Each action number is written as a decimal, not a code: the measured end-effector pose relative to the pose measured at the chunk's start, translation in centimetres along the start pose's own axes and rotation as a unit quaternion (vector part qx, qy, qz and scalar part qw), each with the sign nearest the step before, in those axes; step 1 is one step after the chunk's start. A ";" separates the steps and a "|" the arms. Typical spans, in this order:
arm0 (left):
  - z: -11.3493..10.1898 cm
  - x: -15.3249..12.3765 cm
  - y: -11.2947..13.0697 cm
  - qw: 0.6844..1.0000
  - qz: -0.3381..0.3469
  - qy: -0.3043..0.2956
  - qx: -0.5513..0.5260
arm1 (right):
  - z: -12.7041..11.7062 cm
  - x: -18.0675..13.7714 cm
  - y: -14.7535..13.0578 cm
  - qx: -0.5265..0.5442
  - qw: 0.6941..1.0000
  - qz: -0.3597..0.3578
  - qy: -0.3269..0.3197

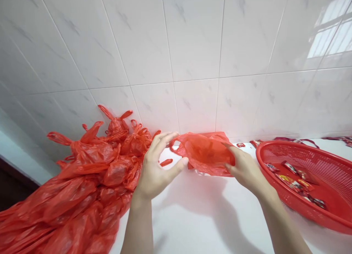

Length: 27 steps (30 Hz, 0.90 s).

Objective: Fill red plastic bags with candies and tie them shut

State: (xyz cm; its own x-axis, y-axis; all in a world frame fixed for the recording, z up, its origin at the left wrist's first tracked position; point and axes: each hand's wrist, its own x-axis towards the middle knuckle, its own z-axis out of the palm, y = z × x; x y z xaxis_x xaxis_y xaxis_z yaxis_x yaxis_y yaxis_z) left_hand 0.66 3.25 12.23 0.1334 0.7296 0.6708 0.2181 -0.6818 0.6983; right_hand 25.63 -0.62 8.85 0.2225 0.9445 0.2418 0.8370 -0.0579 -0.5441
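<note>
A thin red plastic bag [206, 151] stands over the white table with its mouth spread wide toward me. At its left handle loop is my left hand [155, 166], thumb and fingers held apart in a wide curve and gripping nothing that I can see. My right hand [244, 169] has hold of the bag's right rim, the thumb outside and the fingertips partly hidden by the plastic. What lies inside the bag cannot be made out.
Many filled, knotted red bags [82, 188] are heaped on the left. On the right, a red plastic basket [275, 188] holds several small wrapped snacks [297, 180]. A small red packet [241, 145] lies by the tiled wall [195, 44] behind the table [187, 224].
</note>
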 end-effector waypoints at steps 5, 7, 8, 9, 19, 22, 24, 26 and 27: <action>2.5 -1.9 2.3 0.973 0.089 -0.212 -0.014 | 0.5 -0.4 -0.1 0.082 0.994 -0.066 -0.042; 4.0 -1.9 1.5 0.930 0.040 -0.363 0.049 | 0.5 -0.7 -0.2 0.102 0.989 -0.084 -0.073; 4.7 -1.7 0.7 0.904 0.001 -0.417 0.097 | 0.4 -0.8 -0.1 0.109 0.986 -0.090 -0.091; 5.5 -1.5 -0.3 0.878 -0.045 -0.453 0.148 | 0.3 -1.0 -0.1 0.113 0.983 -0.094 -0.111; 8.6 -0.2 -7.2 0.743 -0.224 -0.549 0.310 | -0.3 1.3 1.9 -0.198 0.964 0.074 -0.159; 9.1 -0.5 -7.2 0.731 -0.216 -0.565 0.316 | -0.7 1.4 2.5 -0.200 0.964 0.087 -0.155; 9.3 -0.7 -7.3 0.734 -0.212 -0.564 0.314 | -1.4 0.4 2.4 -0.179 0.974 0.031 -0.134; 9.5 -0.8 -7.5 0.741 -0.213 -0.559 0.305 | -2.1 -1.2 1.6 -0.159 0.983 -0.057 -0.073; 9.7 -0.9 -7.7 0.746 -0.214 -0.555 0.299 | -2.4 -2.1 0.9 -0.141 0.983 -0.109 -0.037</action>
State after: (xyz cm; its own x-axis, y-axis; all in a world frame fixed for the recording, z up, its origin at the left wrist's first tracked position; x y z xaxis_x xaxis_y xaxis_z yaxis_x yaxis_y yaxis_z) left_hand 8.18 8.38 3.80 0.5732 0.6949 -0.4342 0.8190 -0.4695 0.3298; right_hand 27.14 -3.42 9.78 -0.0056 0.9649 0.2625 0.9685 0.0706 -0.2388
